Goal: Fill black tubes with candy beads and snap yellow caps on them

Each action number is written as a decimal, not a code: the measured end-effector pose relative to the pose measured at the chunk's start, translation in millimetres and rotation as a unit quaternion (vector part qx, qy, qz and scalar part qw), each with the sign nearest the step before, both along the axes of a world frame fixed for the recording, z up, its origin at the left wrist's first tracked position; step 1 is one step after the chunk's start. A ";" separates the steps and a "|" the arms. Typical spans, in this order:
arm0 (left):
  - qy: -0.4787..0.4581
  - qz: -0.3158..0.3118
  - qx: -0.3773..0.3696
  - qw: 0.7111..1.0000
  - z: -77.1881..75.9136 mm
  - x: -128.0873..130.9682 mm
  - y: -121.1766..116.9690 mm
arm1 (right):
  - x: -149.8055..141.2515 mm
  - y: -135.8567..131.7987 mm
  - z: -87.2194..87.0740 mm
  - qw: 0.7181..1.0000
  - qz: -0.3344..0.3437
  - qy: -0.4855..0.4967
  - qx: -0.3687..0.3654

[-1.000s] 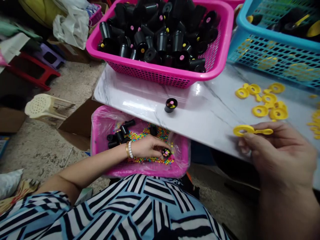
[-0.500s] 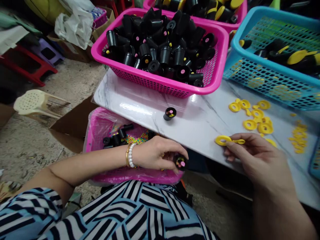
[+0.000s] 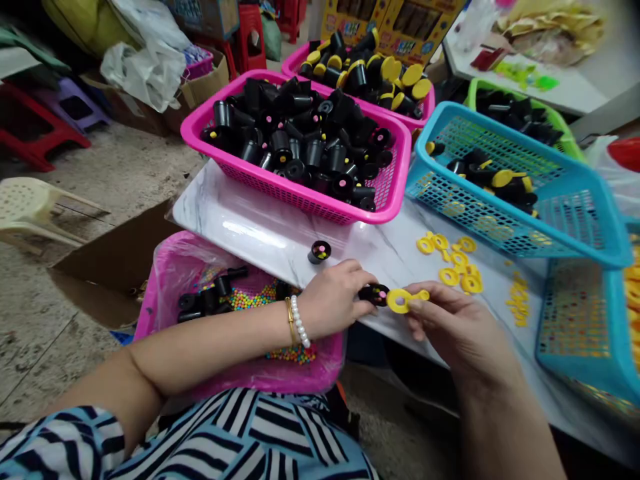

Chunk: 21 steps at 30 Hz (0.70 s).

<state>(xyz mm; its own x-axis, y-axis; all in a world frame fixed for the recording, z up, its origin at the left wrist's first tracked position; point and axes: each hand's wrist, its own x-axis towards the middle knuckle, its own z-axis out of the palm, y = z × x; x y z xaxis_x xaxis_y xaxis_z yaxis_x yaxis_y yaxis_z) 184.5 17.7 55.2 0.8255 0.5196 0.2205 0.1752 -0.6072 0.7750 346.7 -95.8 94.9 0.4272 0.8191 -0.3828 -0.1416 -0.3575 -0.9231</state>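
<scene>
My left hand (image 3: 336, 298) is closed round a small black cup (image 3: 373, 294), its open mouth tipped toward my right hand and coloured candy balls showing inside. In my right hand (image 3: 443, 315), thumb and fingers pinch a yellow ring-shaped lid (image 3: 399, 301) with a small looped tab. The lid's rim sits right at the cup's mouth; whether they touch I cannot tell. Another black cup (image 3: 319, 252) with candy stands upright on the marbled table (image 3: 250, 217). To the right lie several loose yellow lids (image 3: 449, 276) and a pile of small yellow pieces (image 3: 519, 298).
A pink basket (image 3: 383, 212) heaped with black cups stands at the table's back. Right of it is a blue basket (image 3: 500, 220) with capped pieces. Below my left arm, a plastic-lined pink tub (image 3: 165, 280) holds candy balls and cups. A cream stool (image 3: 30, 203) stands at left.
Both hands have come together: the left rose rightward with the black cup, and the right moved leftward with the yellow lid. The camera view has tilted up and shifted right.
</scene>
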 end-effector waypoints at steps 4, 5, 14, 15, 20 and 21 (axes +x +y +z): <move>0.022 0.004 -0.003 1.000 3.2 -4.2 -3.5 | -7.4 6.8 -3.5 0.998 0.044 -0.053 0.008; 0.025 -0.002 -0.005 1.000 3.7 -3.9 -3.8 | -8.2 7.8 -3.9 0.997 0.043 -0.062 0.008; 0.023 -0.030 -0.013 0.999 12.9 -6.3 -3.2 | -9.3 10.0 -6.4 0.999 0.024 -0.038 -0.027; 0.021 -0.038 -0.044 0.998 16.3 -7.5 -3.9 | -10.1 9.9 -6.0 0.999 0.026 -0.033 -0.028; 0.011 0.036 -0.220 0.975 24.7 -3.9 -8.6 | -15.1 9.7 -4.1 0.999 0.015 0.004 -0.049; 0.006 0.055 -0.234 0.971 24.1 -1.7 -9.2 | -15.9 9.7 -4.4 0.998 0.013 0.015 -0.053</move>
